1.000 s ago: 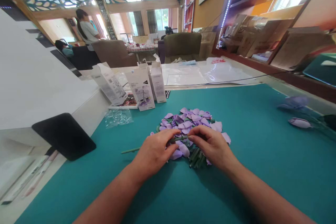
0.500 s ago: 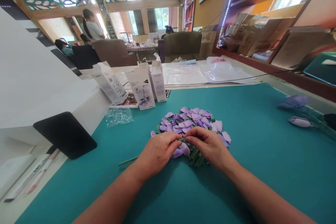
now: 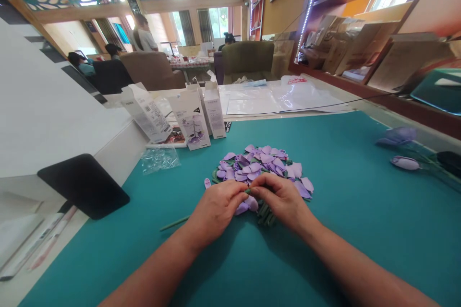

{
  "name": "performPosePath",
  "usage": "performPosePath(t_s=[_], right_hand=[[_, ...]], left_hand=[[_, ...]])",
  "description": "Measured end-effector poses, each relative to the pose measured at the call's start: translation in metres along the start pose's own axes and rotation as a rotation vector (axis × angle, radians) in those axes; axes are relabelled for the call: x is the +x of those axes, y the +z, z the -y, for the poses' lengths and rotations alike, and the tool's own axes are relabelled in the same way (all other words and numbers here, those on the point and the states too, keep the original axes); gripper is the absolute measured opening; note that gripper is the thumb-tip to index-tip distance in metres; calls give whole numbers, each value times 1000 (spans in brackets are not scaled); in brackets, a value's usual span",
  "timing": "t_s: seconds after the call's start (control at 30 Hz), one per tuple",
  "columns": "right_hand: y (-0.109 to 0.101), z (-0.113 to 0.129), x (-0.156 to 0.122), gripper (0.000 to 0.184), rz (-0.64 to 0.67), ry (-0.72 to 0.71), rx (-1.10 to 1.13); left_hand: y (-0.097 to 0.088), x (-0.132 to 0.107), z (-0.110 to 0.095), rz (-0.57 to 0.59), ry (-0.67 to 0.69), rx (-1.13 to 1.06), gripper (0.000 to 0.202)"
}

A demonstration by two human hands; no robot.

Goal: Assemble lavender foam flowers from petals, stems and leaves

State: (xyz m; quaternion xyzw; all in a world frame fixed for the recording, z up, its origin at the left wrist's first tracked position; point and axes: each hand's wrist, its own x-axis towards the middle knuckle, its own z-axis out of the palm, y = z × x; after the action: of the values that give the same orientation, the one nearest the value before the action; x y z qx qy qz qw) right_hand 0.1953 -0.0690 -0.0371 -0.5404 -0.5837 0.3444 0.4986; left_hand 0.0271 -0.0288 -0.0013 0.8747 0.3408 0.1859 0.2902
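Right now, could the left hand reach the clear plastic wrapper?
Probably yes: nothing seems to stand between the left hand and the clear plastic wrapper, though that hand may first need to release its green stem.

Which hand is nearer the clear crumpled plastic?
Left. The left hand is in front of the clear crumpled plastic and to its right, not touching it; the right hand is farther right, beyond the left one.

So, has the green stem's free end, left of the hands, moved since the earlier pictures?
Yes, down the view: the free end of the green stem now sits farther from the clear plastic packaging.
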Motion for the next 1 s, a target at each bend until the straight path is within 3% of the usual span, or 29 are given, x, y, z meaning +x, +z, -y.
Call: performPosePath(t_s=[0.27,0.37,0.47,0.6,0.77,0.87,1.0], right_hand=[[-4,5,1,12,24,-13,-17],[-16,3,4,18,48,-8,19],[-34,0,8,23,-42,6,-2],[-56,-1,11,23,-109,38,-308],[-65,0,11,15,75,42,-685],[-70,-1,11,17,110,76,-803],[-75,-2,12,18,59,121,-868]], left_hand=[[-2,0,-2,-12,-11,-4,22],[-6,1,5,-56,-59,11,24],[-13,3,13,-116,-98,7,32],[-23,5,21,-150,-181,0,39],[-27,7,25,-128,-257,-25,40],[-25,9,27,-103,-257,-58,38],[-23,9,31,-77,-253,-86,34]])
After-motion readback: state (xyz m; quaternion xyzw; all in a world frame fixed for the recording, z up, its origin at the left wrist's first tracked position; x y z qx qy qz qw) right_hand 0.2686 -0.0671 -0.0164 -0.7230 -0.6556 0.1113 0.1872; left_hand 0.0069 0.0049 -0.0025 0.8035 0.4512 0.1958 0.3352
